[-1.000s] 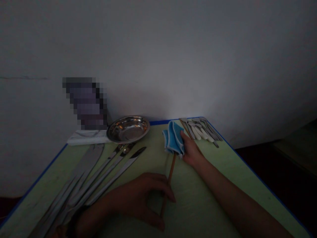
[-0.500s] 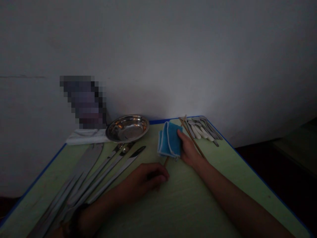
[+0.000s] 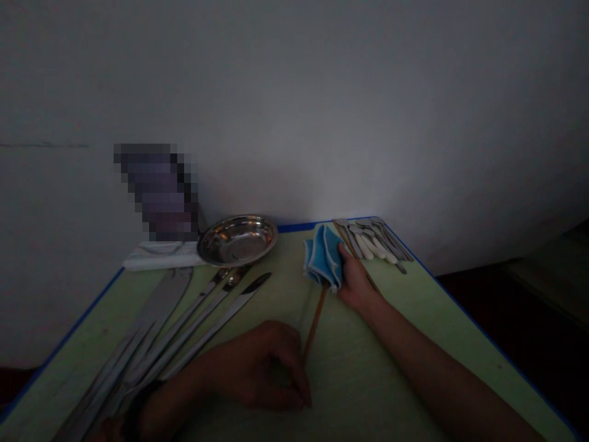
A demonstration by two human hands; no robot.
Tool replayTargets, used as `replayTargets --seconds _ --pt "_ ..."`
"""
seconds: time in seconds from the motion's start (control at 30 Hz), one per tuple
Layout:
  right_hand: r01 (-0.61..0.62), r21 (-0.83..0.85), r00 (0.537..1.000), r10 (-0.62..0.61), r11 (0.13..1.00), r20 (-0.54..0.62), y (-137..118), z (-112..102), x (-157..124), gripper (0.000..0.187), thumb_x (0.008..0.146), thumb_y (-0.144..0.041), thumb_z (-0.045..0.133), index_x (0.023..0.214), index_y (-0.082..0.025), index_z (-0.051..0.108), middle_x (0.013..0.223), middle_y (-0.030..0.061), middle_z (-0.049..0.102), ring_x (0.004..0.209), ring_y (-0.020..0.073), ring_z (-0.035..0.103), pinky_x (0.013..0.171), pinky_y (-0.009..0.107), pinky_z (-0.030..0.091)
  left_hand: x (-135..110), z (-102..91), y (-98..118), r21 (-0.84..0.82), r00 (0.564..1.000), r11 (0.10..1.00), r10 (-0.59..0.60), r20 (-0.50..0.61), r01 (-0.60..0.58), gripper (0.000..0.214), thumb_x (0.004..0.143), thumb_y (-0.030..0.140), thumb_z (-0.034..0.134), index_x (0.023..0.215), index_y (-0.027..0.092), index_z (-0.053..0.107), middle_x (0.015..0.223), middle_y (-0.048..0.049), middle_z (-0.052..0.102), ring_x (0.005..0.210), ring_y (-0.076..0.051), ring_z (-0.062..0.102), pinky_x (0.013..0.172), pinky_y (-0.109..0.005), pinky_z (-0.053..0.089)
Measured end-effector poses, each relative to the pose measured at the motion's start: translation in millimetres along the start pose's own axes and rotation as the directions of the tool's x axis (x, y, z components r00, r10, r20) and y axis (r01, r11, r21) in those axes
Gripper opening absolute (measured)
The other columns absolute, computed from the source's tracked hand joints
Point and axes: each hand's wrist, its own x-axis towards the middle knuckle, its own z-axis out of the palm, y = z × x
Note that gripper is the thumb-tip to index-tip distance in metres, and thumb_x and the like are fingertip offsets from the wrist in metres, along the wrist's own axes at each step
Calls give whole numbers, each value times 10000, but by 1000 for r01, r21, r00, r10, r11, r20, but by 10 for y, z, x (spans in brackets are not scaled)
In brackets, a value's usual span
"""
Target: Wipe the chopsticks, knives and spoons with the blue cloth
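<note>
A blue cloth (image 3: 324, 255) with pale edging is bunched in my right hand (image 3: 359, 279), thumb over its right side. From the bottom of the cloth a thin brown chopstick (image 3: 316, 320) slants down toward me. Its upper part is hidden by the cloth. My left hand (image 3: 267, 368) is closed at the near end of the chopstick, thumb and fingers pinched together low over the green table (image 3: 368, 374). Beyond my right wrist lies another chopstick (image 3: 350, 242), partly covered by the hand.
Several forks and spoons, some with white handles (image 3: 380, 248), lie at the back right. A steel bowl (image 3: 275, 236) stands at the back, near a pixelated upright object (image 3: 156, 193) and a white item (image 3: 161, 255). Long metal utensils (image 3: 184, 328) fill the left side.
My left hand has moved down toward me, and more of the chopstick shows below the cloth. My right hand and the cloth have shifted slightly right, the cloth squeezed narrower.
</note>
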Motion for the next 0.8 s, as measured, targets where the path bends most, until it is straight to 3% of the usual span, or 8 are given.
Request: replayTargets --seconds 0.17,0.4,0.57,0.67,0.8 --pt "-15 -6 1000 14 1000 -14 -15 2 -23 274 896 -335 397 980 -160 591 819 52 720 755 179 679 702 350 562 30 57 -30 -31 991 996 -81 -103 78 218 881 308 547 977 190 703 744 -44 692 683 -138 598 660 -239 446" --pt "10 -7 999 -10 1000 38 17 -32 16 247 884 -325 423 947 -160 596 733 33 711 684 173 672 665 339 564 53 89 -30 -69 940 988 -154 -305 139 209 881 289 531 1049 211 630 991 -46 635 879 -161 582 783 -275 447" --pt "-33 21 996 31 999 83 -1 -25 -17 228 820 -206 437 972 -149 597 716 24 704 704 182 673 690 346 564 70 98 -17 -123 919 965 -258 -297 231 248 855 265 545 1090 196 587 921 -30 651 731 -133 574 640 -233 455" --pt "-47 -3 991 47 999 126 -5 -14 -53 263 803 -158 417 997 -140 594 732 23 705 715 177 673 711 341 561 71 110 -33 -123 914 962 -272 -303 245 231 866 277 528 1070 199 603 927 -27 664 756 -139 587 664 -241 461" --pt "21 -60 989 -12 998 147 19 -13 -49 222 842 -205 463 1027 -155 577 796 27 711 749 165 671 734 325 555 57 102 -49 -82 915 962 -273 -297 260 228 880 307 508 1032 197 638 918 -34 680 786 -154 604 698 -258 467"
